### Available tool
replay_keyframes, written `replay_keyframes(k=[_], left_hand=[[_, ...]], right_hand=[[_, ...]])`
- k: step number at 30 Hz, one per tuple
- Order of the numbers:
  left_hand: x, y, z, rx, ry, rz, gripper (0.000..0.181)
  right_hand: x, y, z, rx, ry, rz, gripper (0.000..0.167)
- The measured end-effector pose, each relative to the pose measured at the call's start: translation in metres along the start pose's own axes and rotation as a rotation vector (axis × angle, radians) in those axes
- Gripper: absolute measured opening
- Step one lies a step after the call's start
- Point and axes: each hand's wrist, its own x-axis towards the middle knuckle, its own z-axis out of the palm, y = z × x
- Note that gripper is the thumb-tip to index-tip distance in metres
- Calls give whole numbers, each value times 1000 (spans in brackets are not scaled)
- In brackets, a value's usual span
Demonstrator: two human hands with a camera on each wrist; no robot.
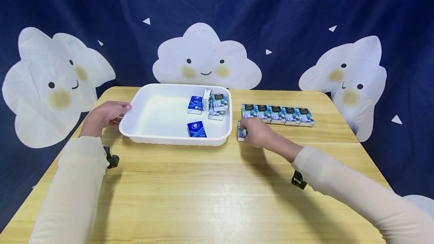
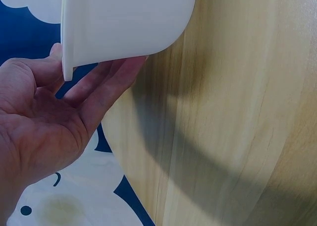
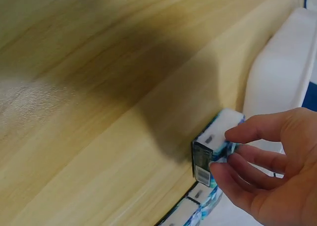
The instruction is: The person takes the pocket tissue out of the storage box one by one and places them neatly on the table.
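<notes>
My left hand [image 1: 107, 114] holds the left end of a white plastic tray [image 1: 176, 141]. In the left wrist view, the thumb lies at the tray's rim [image 2: 68, 47] and the fingers reach under its wall. Just right of the tray, my right hand [image 1: 258, 133] pinches a small floral tissue pack [image 1: 241, 134] between thumb and fingers. That pack [image 3: 225, 127] appears to rest on the table, its barcode end showing in the right wrist view. Inside the tray's right half lie two blue packs [image 1: 196, 129] and several floral ones [image 1: 219, 102], some stacked or on edge.
Several matching floral packs [image 1: 277, 114] form a row on the wooden table [image 1: 203, 183], behind the right hand. A dark blue curtain [image 1: 210, 3] with white cloud faces hangs past the table's far edge.
</notes>
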Motion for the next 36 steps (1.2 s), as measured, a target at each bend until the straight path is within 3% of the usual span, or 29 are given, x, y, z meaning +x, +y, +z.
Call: replay_keyframes(k=[7, 12, 17, 26, 36], left_hand=[[-1, -1, -1, 22, -10, 14, 57], [-2, -1, -1, 27, -18, 6, 58], [-2, -1, 0, 7, -17, -2, 57], [-1, -1, -1, 3, -8, 5, 58], [-2, -1, -1, 25, -8, 7, 59]], right_hand=[[-1, 9, -11, 12, 31, 107, 28], [-1, 18, -12, 15, -27, 187, 36], [1, 24, -6, 50, -71, 191, 37], [7, 26, 0, 86, -51, 198, 33], [12, 25, 1, 119, -28, 215, 44]])
